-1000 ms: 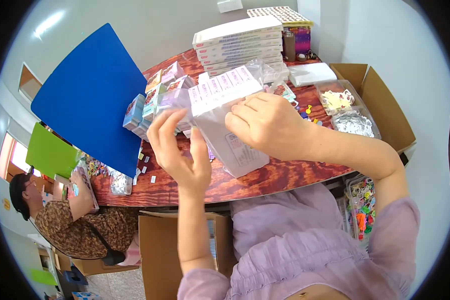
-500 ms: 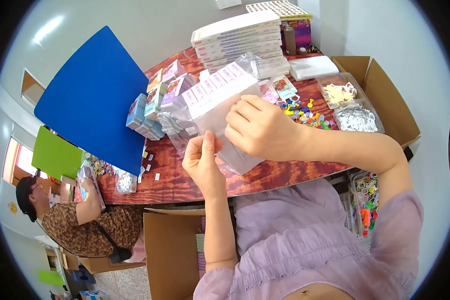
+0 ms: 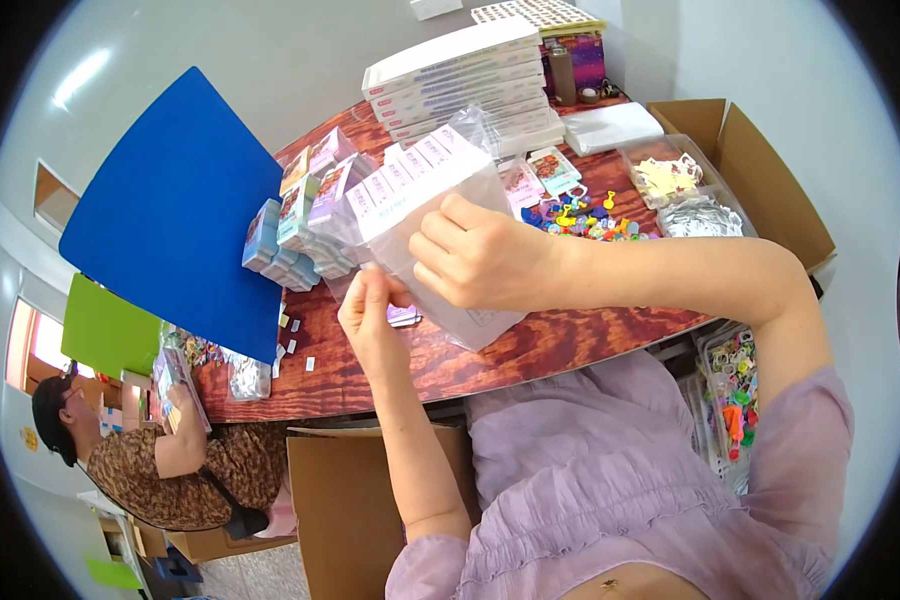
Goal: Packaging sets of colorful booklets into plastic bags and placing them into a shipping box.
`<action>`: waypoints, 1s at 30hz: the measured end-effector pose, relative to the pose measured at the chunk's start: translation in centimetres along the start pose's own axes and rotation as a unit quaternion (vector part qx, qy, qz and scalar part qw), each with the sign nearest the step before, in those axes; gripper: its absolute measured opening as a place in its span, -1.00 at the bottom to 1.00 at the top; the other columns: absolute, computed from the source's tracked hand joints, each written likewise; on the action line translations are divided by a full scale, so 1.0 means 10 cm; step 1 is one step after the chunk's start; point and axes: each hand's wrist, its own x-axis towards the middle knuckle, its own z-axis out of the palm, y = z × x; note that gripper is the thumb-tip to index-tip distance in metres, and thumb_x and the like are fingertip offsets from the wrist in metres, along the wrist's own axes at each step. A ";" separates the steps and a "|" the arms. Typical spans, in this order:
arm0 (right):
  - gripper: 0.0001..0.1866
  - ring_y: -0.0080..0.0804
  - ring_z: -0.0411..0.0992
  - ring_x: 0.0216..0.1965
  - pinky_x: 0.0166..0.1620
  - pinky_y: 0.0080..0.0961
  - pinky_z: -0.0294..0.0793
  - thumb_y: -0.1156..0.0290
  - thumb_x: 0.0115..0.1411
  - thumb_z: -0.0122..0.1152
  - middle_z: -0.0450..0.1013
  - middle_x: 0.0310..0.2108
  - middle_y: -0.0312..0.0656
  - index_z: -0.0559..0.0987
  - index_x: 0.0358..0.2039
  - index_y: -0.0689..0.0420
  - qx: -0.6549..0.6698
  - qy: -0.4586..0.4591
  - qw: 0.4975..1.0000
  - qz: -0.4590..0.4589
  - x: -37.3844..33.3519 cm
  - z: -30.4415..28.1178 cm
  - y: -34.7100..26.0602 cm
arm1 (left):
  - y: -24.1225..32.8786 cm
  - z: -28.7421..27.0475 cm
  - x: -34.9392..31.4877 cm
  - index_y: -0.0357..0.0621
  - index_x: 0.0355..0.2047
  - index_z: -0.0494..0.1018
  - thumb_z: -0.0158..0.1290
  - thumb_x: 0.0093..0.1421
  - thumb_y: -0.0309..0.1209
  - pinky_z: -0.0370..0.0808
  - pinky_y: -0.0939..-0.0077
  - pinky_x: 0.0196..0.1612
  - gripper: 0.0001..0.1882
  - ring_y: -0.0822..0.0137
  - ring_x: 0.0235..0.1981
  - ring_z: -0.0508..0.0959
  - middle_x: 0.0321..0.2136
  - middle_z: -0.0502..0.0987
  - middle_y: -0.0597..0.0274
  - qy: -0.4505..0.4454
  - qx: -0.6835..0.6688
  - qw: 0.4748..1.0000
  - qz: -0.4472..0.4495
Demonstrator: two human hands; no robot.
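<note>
On the near part of the table, a white box (image 3: 420, 208) with a row of pink-and-white printed tabs along its top stands tilted inside a clear plastic bag (image 3: 475, 128). My left hand (image 3: 375, 322) is closed in a pinch, thumb and forefinger on the bag's edge at the box's lower left. Over the box's front face, my right hand (image 3: 485, 257) has its fingers curled and pressed together on the plastic film; their tips are partly hidden. Small packs (image 3: 308, 205) in blue, green, orange and purple stand stacked just left of the box. Part of a purple card (image 3: 403, 316) shows beneath it.
Behind stands a stack of white boxes (image 3: 455, 75). Colourful charms (image 3: 595, 222), trays (image 3: 705, 218) of small pieces and an open cardboard box (image 3: 760, 165) lie to the right. A blue panel (image 3: 170, 210) rises at left, with a person (image 3: 170, 470) beyond. Another carton (image 3: 345, 490) sits below the table edge.
Both hands and the bagged box have shifted slightly left, and more of the box's front face now shows. The purple card under it has come into view. My hands keep gripping the bag.
</note>
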 end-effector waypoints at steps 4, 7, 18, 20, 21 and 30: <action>-0.86 -0.42 0.30 -0.46 -0.31 -0.48 0.32 0.32 -0.18 0.12 0.25 -0.60 -0.31 0.39 -0.69 0.08 -0.031 -0.009 0.999 0.002 -0.02 0.02 0.03 | 0.08 0.00 -0.05 -0.27 -0.35 0.40 -0.03 0.30 -0.43 0.32 0.62 -0.36 -0.86 0.53 -0.48 0.34 -0.47 0.43 0.29 0.241 0.202 0.940 0.133; -0.86 -0.42 0.30 -0.47 -0.32 -0.48 0.32 0.32 -0.16 0.12 0.26 -0.61 -0.31 0.41 -0.69 0.08 -0.045 0.003 0.999 -0.001 -0.01 0.06 -0.01 | 0.45 0.12 0.00 -0.33 -0.06 0.33 0.02 0.21 -0.51 0.35 0.37 -0.02 -0.70 0.24 -0.06 0.38 -0.08 0.37 0.04 0.139 0.410 0.830 0.352; -0.89 -0.42 0.27 -0.50 -0.35 -0.49 0.27 0.36 -0.14 0.11 0.24 -0.62 -0.30 0.42 -0.68 0.08 0.010 0.045 0.996 0.078 -0.10 0.04 -0.08 | 0.94 0.45 0.83 -0.39 0.23 0.10 0.08 -0.02 -0.51 -0.11 0.12 0.36 -0.23 0.02 0.32 0.08 0.24 0.15 -0.16 -0.395 0.644 0.601 0.261; -0.90 -0.40 0.30 -0.47 -0.32 -0.46 0.30 0.36 -0.13 0.12 0.28 -0.59 -0.29 0.45 -0.62 0.10 0.057 0.016 0.994 0.094 -0.18 -0.03 -0.10 | 0.89 0.41 0.85 -0.39 0.23 0.10 0.11 0.01 -0.48 -0.08 0.14 0.36 -0.24 0.01 0.31 0.12 0.23 0.18 -0.17 -0.419 0.615 0.629 0.225; -0.88 -0.38 0.33 -0.44 -0.29 -0.43 0.33 0.36 -0.13 0.12 0.32 -0.55 -0.27 0.48 -0.56 0.12 0.110 -0.008 0.988 0.105 -0.22 -0.08 -0.11 | 0.87 0.38 0.84 -0.39 0.23 0.10 0.14 0.02 -0.44 -0.05 0.14 0.35 -0.23 0.00 0.29 0.14 0.21 0.20 -0.17 -0.405 0.616 0.642 0.212; -0.80 -0.49 0.42 -0.36 -0.22 -0.51 0.41 0.40 0.10 0.28 0.47 -0.38 -0.28 0.53 -0.30 0.21 0.339 0.154 0.769 0.519 -0.56 -0.03 0.59 | 0.85 0.43 0.79 -0.40 0.23 0.08 0.22 0.02 -0.41 0.13 0.19 0.28 -0.18 -0.05 0.27 0.18 0.22 0.20 -0.20 -0.386 0.606 0.671 0.183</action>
